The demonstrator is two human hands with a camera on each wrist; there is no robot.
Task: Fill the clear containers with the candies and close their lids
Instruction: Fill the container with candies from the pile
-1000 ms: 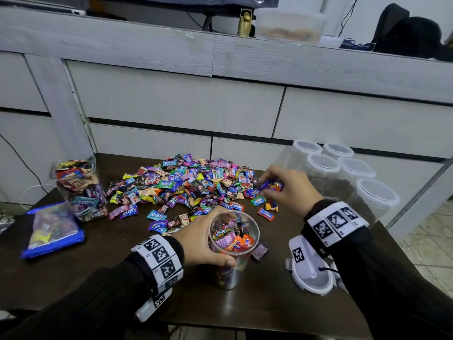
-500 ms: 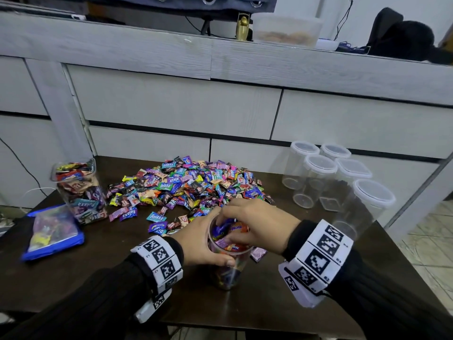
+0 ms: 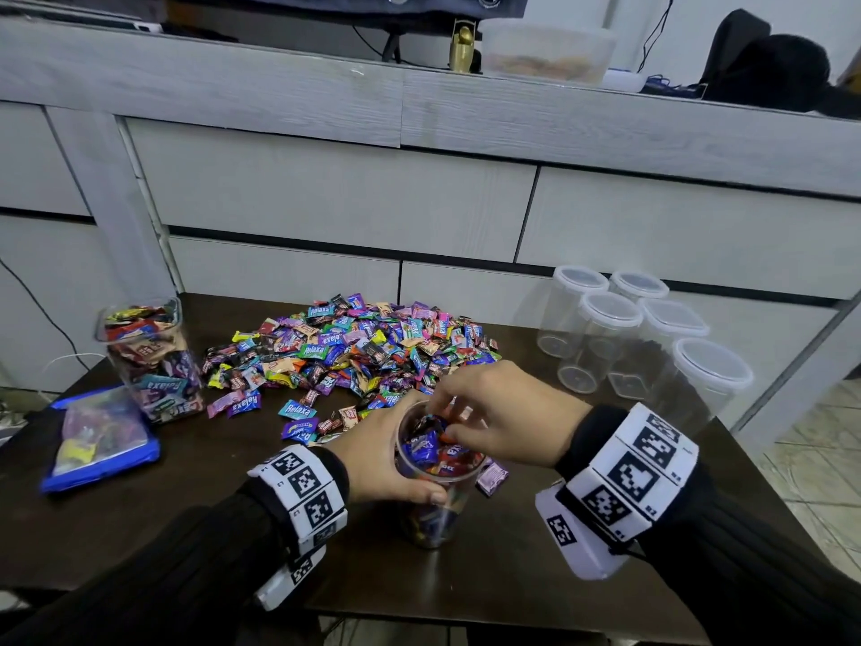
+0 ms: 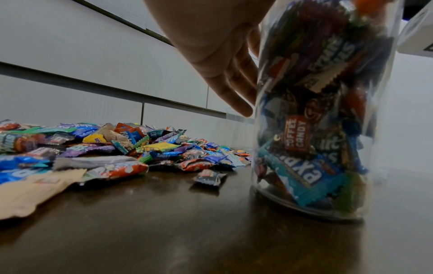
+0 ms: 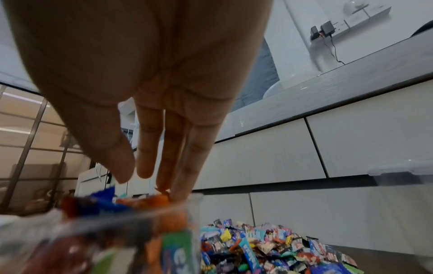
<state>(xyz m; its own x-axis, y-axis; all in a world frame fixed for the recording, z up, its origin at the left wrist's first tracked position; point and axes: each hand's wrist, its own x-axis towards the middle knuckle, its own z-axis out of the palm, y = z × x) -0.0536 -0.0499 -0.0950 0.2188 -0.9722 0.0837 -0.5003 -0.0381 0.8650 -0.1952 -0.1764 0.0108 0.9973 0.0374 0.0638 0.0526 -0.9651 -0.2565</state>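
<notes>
Nearest, on our dark wooden table (image 3: 140, 529): one round clear plastic container (image 3: 435, 496) (nearly full), left hand (image 3: 382, 459) in a wrapped grip around it; right hand (image 3: 503, 417) relaxed, fingertips on its top candies. Beyond, the loose heap of colourful wrapped candies (image 3: 354, 352).

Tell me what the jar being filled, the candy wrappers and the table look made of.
Jar: clear, smooth plastic, probably; the candies show straight through its wall.
Candy wrappers: thin glossy plastic film with crimped, zigzag ends.
Table: dark brown wood or wood-look laminate, semi-gloss; it shows soft reflections.
</notes>
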